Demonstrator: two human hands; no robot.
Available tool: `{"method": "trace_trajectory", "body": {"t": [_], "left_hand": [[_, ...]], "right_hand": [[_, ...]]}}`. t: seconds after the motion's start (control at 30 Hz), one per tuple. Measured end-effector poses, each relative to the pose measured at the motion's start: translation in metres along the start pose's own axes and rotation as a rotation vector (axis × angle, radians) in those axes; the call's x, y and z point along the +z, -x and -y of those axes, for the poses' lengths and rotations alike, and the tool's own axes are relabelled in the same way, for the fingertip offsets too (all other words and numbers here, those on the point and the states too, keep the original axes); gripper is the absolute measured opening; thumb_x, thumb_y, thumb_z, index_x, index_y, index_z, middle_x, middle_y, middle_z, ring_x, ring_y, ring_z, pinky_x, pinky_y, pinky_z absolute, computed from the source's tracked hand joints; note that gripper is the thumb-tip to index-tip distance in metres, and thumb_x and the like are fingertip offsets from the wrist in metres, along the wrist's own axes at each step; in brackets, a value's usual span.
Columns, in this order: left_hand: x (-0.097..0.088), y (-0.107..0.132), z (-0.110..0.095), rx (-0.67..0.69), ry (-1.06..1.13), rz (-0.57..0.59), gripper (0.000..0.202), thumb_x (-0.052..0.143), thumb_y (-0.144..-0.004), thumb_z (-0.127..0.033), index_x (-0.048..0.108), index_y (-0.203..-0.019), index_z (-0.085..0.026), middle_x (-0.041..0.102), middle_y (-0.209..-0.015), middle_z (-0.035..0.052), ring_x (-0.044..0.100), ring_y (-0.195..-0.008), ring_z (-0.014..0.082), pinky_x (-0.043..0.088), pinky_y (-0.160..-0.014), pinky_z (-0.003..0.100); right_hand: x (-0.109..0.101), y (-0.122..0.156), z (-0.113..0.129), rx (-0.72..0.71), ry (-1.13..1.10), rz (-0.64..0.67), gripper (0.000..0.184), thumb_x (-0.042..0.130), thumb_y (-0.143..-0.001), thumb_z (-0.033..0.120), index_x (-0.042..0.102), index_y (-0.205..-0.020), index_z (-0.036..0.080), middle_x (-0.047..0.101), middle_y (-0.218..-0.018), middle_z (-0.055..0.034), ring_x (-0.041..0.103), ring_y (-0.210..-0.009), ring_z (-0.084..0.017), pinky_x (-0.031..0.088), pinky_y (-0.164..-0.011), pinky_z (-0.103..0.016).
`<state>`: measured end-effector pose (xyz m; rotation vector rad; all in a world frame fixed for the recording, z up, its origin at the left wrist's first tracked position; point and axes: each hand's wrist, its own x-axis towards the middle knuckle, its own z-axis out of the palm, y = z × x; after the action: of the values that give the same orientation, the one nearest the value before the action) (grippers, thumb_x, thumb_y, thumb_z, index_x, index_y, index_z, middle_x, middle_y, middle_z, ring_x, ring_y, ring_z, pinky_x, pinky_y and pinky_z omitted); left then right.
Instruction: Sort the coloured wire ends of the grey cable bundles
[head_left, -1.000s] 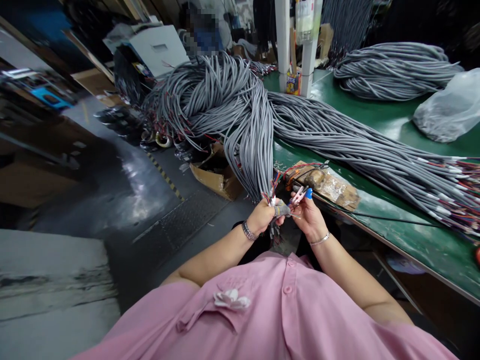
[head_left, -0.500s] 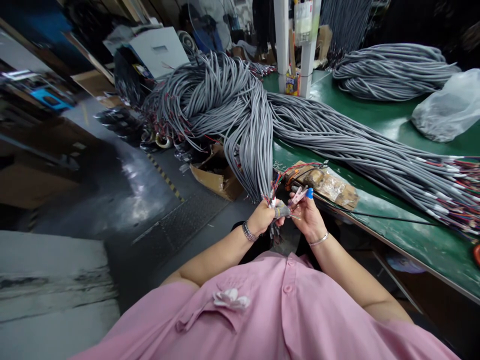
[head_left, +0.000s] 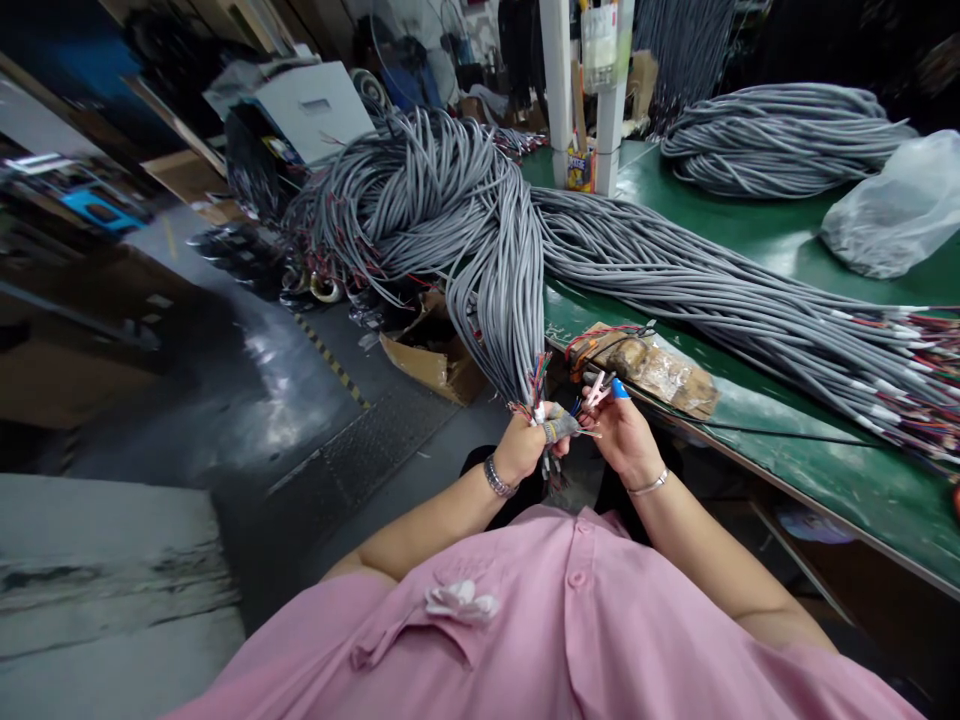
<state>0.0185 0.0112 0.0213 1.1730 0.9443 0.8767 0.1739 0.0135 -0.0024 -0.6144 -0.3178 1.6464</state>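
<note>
My left hand is closed around the end of a grey cable, below the hanging bundle of grey cables. Thin coloured wires fan out above it. A grey cloth piece with a yellow band seems to cover its thumb, and fine wire ends stick out beyond. My right hand, just to the right, has its fingers closed on a small pink clip-like tool. A blue cover sits on one fingertip. Whether the tool touches a wire, I cannot tell.
More grey cables lie along the green table, with a coil and a plastic bag behind. A taped brown block lies at the table's edge. An open cardboard box stands on the floor.
My right hand and the pink tool have shifted slightly away from my left hand. The coloured wires above my left hand now stand more upright. My left hand keeps its grip.
</note>
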Motion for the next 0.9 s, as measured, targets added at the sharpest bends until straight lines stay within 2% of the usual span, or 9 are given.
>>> {"method": "trace_trajectory", "body": {"t": [0.1, 0.27, 0.37, 0.5, 0.67, 0.9], "left_hand": [[0.002, -0.003, 0.0, 0.01, 0.027, -0.008, 0.035, 0.072, -0.072, -0.045, 0.061, -0.063, -0.013, 0.058, -0.048, -0.0001, 0.049, -0.042, 0.0085, 0.038, -0.045, 0.021], [0.003, -0.007, 0.001, -0.015, 0.034, -0.018, 0.033, 0.072, -0.071, -0.044, 0.061, -0.064, -0.013, 0.058, -0.048, 0.0002, 0.049, -0.042, 0.0088, 0.038, -0.045, 0.021], [0.002, -0.008, 0.001, -0.027, 0.02, -0.018, 0.035, 0.072, -0.07, -0.045, 0.06, -0.062, -0.013, 0.058, -0.048, 0.0005, 0.049, -0.042, 0.0089, 0.038, -0.045, 0.022], [0.001, -0.008, 0.0, -0.022, 0.028, -0.003, 0.034, 0.072, -0.07, -0.045, 0.061, -0.062, -0.013, 0.058, -0.047, 0.0002, 0.049, -0.041, 0.0088, 0.037, -0.045, 0.022], [-0.001, -0.008, -0.001, -0.013, 0.043, 0.037, 0.036, 0.072, -0.07, -0.046, 0.061, -0.062, -0.013, 0.058, -0.047, 0.0006, 0.049, -0.041, 0.0086, 0.037, -0.045, 0.022], [0.004, -0.012, 0.001, -0.001, 0.022, 0.009, 0.032, 0.071, -0.073, -0.041, 0.059, -0.061, -0.013, 0.058, -0.047, 0.0, 0.049, -0.04, 0.0087, 0.036, -0.044, 0.022]], "right_hand": [[-0.005, -0.004, -0.003, -0.075, 0.081, 0.011, 0.028, 0.071, -0.08, 0.046, 0.07, -0.088, 0.019, 0.072, -0.084, -0.002, 0.06, -0.064, -0.012, 0.05, -0.056, -0.023], [-0.011, -0.013, -0.011, -0.255, 0.223, -0.037, 0.043, 0.064, -0.08, 0.06, 0.071, -0.084, 0.018, 0.072, -0.08, -0.0032, 0.061, -0.063, -0.012, 0.049, -0.059, -0.024], [-0.011, -0.017, -0.01, -0.17, 0.165, -0.013, 0.043, 0.067, -0.077, 0.061, 0.07, -0.084, 0.018, 0.073, -0.082, -0.0039, 0.061, -0.061, -0.013, 0.05, -0.058, -0.026], [-0.01, -0.021, -0.007, -0.05, 0.01, 0.001, 0.034, 0.075, -0.075, 0.052, 0.067, -0.082, 0.02, 0.073, -0.08, -0.0013, 0.061, -0.059, -0.012, 0.051, -0.056, -0.025], [-0.011, -0.022, -0.007, -0.045, -0.042, -0.023, 0.027, 0.077, -0.076, 0.045, 0.066, -0.083, 0.021, 0.074, -0.079, -0.0005, 0.065, -0.063, -0.012, 0.055, -0.058, -0.024], [-0.008, -0.02, -0.007, -0.056, -0.041, -0.039, 0.028, 0.077, -0.075, 0.045, 0.067, -0.081, 0.019, 0.074, -0.077, -0.0007, 0.063, -0.058, -0.011, 0.053, -0.056, -0.023]]}}
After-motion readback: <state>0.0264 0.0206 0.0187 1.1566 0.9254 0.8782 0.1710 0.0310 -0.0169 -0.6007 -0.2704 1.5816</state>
